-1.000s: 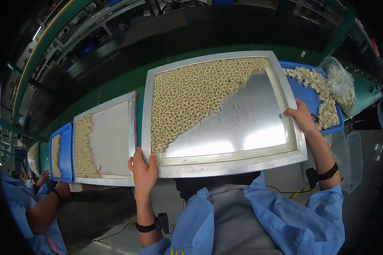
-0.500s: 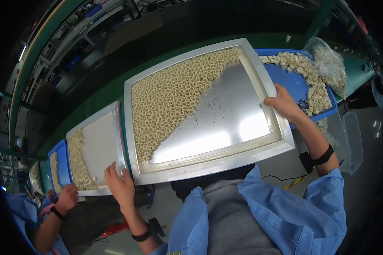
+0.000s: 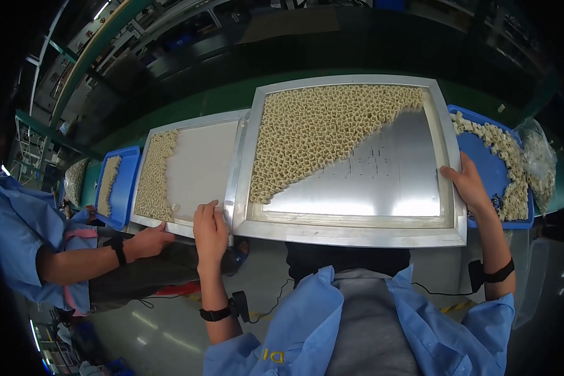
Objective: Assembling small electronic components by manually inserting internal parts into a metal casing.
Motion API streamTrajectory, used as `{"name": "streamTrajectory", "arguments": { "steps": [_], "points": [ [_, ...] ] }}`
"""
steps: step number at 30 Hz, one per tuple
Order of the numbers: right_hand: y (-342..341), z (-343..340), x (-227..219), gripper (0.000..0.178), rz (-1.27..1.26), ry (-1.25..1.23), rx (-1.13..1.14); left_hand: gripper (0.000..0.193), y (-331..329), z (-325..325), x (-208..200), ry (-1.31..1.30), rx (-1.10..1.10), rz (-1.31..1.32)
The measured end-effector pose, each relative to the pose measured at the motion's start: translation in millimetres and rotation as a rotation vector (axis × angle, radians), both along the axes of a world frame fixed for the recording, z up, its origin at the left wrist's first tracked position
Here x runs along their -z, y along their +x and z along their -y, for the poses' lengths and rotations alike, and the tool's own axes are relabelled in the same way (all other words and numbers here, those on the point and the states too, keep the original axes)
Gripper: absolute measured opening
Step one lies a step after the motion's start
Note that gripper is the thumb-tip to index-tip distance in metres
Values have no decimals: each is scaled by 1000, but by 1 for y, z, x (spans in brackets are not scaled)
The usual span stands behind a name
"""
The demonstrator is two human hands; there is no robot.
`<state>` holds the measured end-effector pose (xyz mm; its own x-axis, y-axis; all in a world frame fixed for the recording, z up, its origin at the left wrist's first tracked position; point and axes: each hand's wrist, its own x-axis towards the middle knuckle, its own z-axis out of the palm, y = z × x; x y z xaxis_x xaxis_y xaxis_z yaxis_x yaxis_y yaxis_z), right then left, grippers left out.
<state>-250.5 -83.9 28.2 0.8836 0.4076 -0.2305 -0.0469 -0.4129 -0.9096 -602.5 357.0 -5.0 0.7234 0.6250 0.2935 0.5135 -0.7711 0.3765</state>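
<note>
In front of me lies a large silver metal-framed tray point(image 3: 370, 233). Small cream ring-shaped pieces point(image 3: 319, 135) stand packed over its left and far part, bordering bare shiny metal along a slanting line. My right hand point(image 3: 471, 187) grips the tray's right rim, thumb on top, the other fingers partly hidden beyond the edge. A second framed tray point(image 3: 207, 147) with a pale base sits directly to the left, similar pieces along its left side. My left hand point(image 3: 211, 230) is at this tray's near right corner, fingers stretched out over the edge, with nothing visible in them.
Another person's hand point(image 3: 149, 241) is at the second tray's near edge. A blue bin point(image 3: 485, 163) with loose pieces and a clear plastic bag point(image 3: 537, 156) are at the right. A smaller blue bin point(image 3: 126, 182) stands far left. One loose piece point(image 3: 501, 108) lies on the green bench.
The large tray has turned level, and its gap to the second tray has closed. My left hand has moved with its fingers closer together; my right still grips the rim. The view has shifted.
</note>
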Motion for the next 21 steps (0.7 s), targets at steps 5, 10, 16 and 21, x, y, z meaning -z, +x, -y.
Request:
{"name": "streamTrajectory", "arguments": {
  "steps": [5, 10, 16, 21],
  "points": [
    [11, 3, 3, 62, 13, -90, -80, 23, 16, 38, -9, -14, -9, 59],
    [24, 3, 7, 63, 44, -102, -133, 27, 25, 71, -13, 42, -58, 53],
    [40, 10, 32, 67, 192, -177, -201, 37, 27, 108, -5, 229, -211, 53],
    [46, 20, 38, 60, 448, -306, -239, 41, 62, 156, -19, 260, -124, 208]
  ]
}}
